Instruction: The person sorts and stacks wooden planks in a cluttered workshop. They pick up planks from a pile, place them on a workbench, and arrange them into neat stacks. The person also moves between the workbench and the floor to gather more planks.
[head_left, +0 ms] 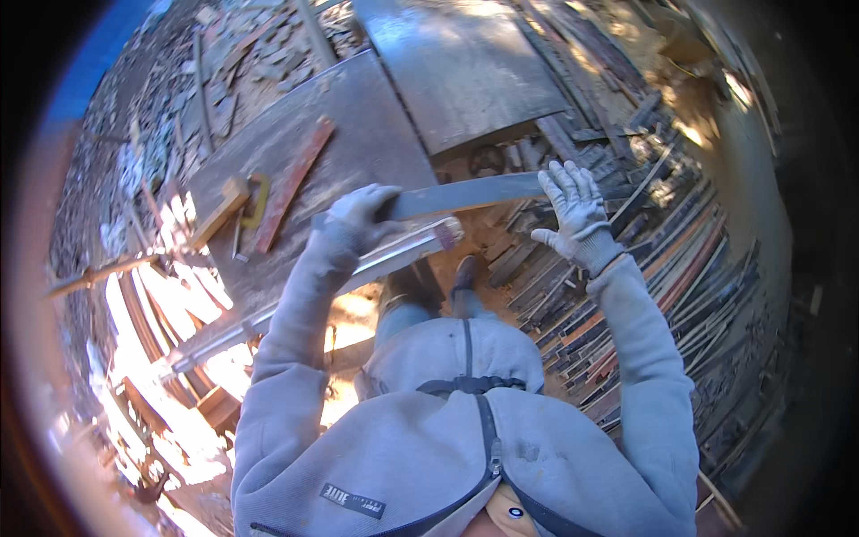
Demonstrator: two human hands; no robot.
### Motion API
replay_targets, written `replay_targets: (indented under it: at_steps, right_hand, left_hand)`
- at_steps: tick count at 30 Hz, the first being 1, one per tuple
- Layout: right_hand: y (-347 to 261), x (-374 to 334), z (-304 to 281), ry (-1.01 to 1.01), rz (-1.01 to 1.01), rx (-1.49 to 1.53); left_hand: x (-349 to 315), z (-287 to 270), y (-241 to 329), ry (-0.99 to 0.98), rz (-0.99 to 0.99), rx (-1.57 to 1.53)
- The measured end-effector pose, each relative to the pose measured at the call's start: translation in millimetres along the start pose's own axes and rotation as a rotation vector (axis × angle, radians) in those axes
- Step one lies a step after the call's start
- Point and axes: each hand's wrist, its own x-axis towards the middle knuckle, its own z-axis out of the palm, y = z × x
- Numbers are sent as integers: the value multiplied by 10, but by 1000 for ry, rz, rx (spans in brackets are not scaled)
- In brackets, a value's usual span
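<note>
Person in a grey hooded top and light work gloves, standing at a big grey board (358, 134) used as a bench.

Left hand (358, 219): closed around the near end of a long flat grey plank (465, 195), fingers wrapped over its top edge.

Right hand (573, 210): fingers spread and open, palm pressed flat on the far end of the same plank. Not clamped, just resting or pushing on it.

The plank runs roughly level between the two hands, from the bench edge out over the gap on the person's right. Whether its left end rests on the bench I can't tell; the glove hides it.

Just under the left hand, a pale metal bar (295, 300) runs diagonally along the bench edge, with a reddish end near the plank.

On the bench, well left of the hands: a reddish wooden strip (293, 183) lying diagonally, a yellow-handled tool (259, 201) beside it, and a short wooden block (219, 210).

Right side: a stack of thin dark and reddish slats (653, 259) on the ground. The person's shoe (463, 273) shows below the plank.
</note>
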Motion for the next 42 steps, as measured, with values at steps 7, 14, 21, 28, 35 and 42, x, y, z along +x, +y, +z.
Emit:
replay_targets:
  at_steps: [7, 14, 21, 28, 35, 42]
  right_hand:
    - [125, 675, 454, -482, -75, 363]
    - [540, 870, 838, -566, 83, 496]
    - [641, 1255, 1493, -480, -245, -8]
    - [670, 1087, 1843, -466, -247, -29]
    - [619, 926, 1754, -337, -199, 21]
    - [659, 860, 1895, -209, -188, -45]
  left_hand:
    - [-187, 202, -344, 54, -14, 161]
    - [-930, 596, -1081, 684, -465, 73]
    - [-724, 1426, -739, 46, -424, 358]
    - [-256, 1676, -807, -145, -415, 432]
    - [-326, 1751, -894, 107, -243, 381]
    - [-278, 1962, -999, 184, -226, 473]
